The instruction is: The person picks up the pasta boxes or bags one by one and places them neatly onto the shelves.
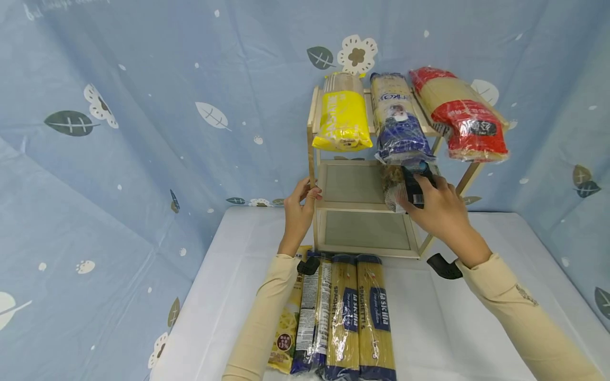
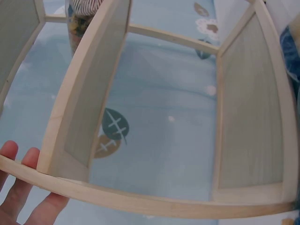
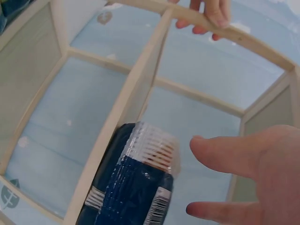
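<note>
The left hand [image 1: 297,211] is up at the rack [image 1: 362,209], fingers curled round its front left post at the middle shelf's height, holding the wooden frame. From the left wrist view the fingertips [image 2: 18,183] show behind the pale slat, pressed against it.

The right hand [image 1: 440,206] is over at the rack's right side, on the middle shelf, with a dark blue packet [image 1: 405,188] under its fingers. In the head view the fingers lie over the packet's near end. The right wrist view shows the thumb and a finger [image 3: 243,154] spread beside the packet [image 3: 133,187], not wrapped round it, so the grip looks open, fingers fairly straight against the wrapper. The packet lies along the shelf, its crimped clear end pointing inward, just beside the shelf's wooden rail.

Up top, three packets rest side by side on the rack: a yellow bag [image 1: 342,119] on the left, a blue bag [image 1: 399,124] in the middle, a red bag [image 1: 464,119] on the right, its end hanging over the edge.

Down on the white tabletop [image 1: 438,323], in front of the rack, a row of long spaghetti packs [image 1: 350,317] lies side by side, running toward the person. The left sleeve [image 1: 262,317] crosses over the leftmost one. Behind everything hangs a blue cloth [image 1: 143,106] printed with leaves and flowers.
</note>
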Motion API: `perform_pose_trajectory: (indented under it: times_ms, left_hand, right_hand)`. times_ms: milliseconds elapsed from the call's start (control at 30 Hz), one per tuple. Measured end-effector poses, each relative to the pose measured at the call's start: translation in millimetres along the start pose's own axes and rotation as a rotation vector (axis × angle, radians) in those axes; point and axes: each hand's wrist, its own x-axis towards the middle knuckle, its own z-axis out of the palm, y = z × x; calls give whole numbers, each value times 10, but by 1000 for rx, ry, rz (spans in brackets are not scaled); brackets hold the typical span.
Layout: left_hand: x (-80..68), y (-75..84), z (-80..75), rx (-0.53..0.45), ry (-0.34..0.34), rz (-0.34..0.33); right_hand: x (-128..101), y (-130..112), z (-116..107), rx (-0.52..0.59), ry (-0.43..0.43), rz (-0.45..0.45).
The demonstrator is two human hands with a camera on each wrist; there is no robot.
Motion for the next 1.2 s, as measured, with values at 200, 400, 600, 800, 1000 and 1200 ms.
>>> perform_pose_trajectory:
  times_ms: [200, 400, 600, 800, 1000, 1200]
  left_hand:
    - [-20, 0, -8, -3, -11, -5]
    - [-45, 27, -29, -14, -20, -27]
    - [-30, 32, -43, -3, 5, -12]
    - [-22, 10, -19, -7, 9, 8]
    - [-27, -6, 10, -9, 4, -16]
    - [-1, -1, 15, -3, 10, -1]
  right_hand:
    - [-195, -20, -34, 12, 17, -46]
    - [-356, -79, -82, 15, 69, -98]
    - [-468, -139, -108, 26, 90, -146]
    - [-591, -150, -90, 24, 95, -197]
    - [-748, -167, -57, 17, 72, -197]
    - [-868, -188, -11, 27, 34, -191]
